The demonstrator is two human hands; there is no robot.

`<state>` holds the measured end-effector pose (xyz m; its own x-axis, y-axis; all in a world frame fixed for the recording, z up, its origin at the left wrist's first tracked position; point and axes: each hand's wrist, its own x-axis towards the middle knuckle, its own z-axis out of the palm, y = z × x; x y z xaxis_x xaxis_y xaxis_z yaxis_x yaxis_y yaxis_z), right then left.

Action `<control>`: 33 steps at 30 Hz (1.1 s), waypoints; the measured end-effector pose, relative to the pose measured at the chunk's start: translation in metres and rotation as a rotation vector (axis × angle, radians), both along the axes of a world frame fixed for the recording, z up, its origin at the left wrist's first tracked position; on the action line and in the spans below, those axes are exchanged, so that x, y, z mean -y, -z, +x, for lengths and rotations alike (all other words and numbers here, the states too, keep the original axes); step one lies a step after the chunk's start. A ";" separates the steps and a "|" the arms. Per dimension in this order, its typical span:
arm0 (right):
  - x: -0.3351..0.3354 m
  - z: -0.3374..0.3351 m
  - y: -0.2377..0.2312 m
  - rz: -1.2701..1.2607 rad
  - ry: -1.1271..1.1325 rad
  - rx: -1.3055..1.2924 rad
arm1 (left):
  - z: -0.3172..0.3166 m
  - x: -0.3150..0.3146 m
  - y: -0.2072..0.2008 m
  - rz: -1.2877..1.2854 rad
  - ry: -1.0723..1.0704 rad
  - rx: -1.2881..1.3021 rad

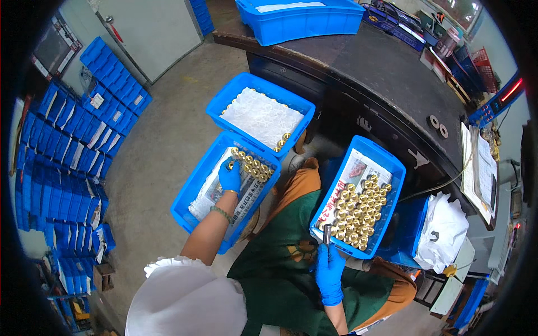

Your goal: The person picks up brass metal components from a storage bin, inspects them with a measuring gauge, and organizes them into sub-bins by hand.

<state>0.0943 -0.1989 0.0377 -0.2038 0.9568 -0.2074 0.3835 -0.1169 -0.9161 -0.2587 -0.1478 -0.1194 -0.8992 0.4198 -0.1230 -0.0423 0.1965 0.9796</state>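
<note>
My left hand (229, 178), in a blue glove, is over the left blue tray (180, 197). Its fingers are closed around a round brass part (231, 166), partly covered by them. Beside it, several brass parts (256, 164) stand in rows on printed paper lining the tray. Gloved in blue too, my right hand (329, 275) grips a dark cylindrical metal tool (327, 234), its tip reaching over the near edge of the right blue tray (399, 178). Many brass parts (358, 213) crowd that tray, on paper sheets.
Another blue tray (216, 106) with brass parts under white sheeting (262, 116) adjoins the left tray. A dark desk (386, 67) curves behind, bearing a blue bin (308, 25), two rings (438, 126) and papers (481, 168). Blue bins (61, 162) are stacked at left. A white bag (443, 229) lies at right.
</note>
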 end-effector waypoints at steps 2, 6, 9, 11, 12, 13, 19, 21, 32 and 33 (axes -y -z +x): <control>0.003 0.004 0.003 -0.034 0.002 0.001 | -0.014 -0.005 0.025 -0.153 -0.071 -0.059; 0.006 0.004 -0.009 -0.096 0.008 -0.016 | -0.014 -0.017 0.051 -0.199 -0.072 -0.097; 0.006 0.006 -0.015 -0.012 -0.018 0.037 | -0.014 -0.023 0.062 -0.135 -0.065 -0.062; 0.003 0.004 -0.024 -0.004 -0.040 0.053 | -0.020 -0.019 0.070 0.033 -0.028 0.070; 0.004 0.010 -0.017 -0.004 0.013 0.076 | -0.003 -0.027 0.057 0.130 0.016 0.212; 0.005 0.010 -0.007 0.063 -0.021 0.058 | -0.018 -0.016 0.062 0.117 0.013 0.301; 0.006 0.003 -0.028 0.043 -0.075 -0.011 | -0.049 -0.004 0.096 0.052 0.080 0.038; 0.006 0.007 -0.028 0.100 -0.037 -0.088 | -0.027 -0.017 0.086 -0.092 -0.021 -0.317; 0.004 0.031 -0.033 0.047 0.068 -0.101 | 0.297 -0.111 -0.066 0.329 1.657 -1.264; 0.005 0.032 -0.034 0.072 0.068 -0.112 | 0.306 -0.115 -0.061 0.244 1.763 -1.307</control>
<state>0.1266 -0.2040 0.0715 -0.1557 0.9808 -0.1172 0.2715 -0.0716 -0.9598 0.0469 -0.0325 -0.0584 0.7896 0.5715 0.2234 0.4989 -0.8099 0.3084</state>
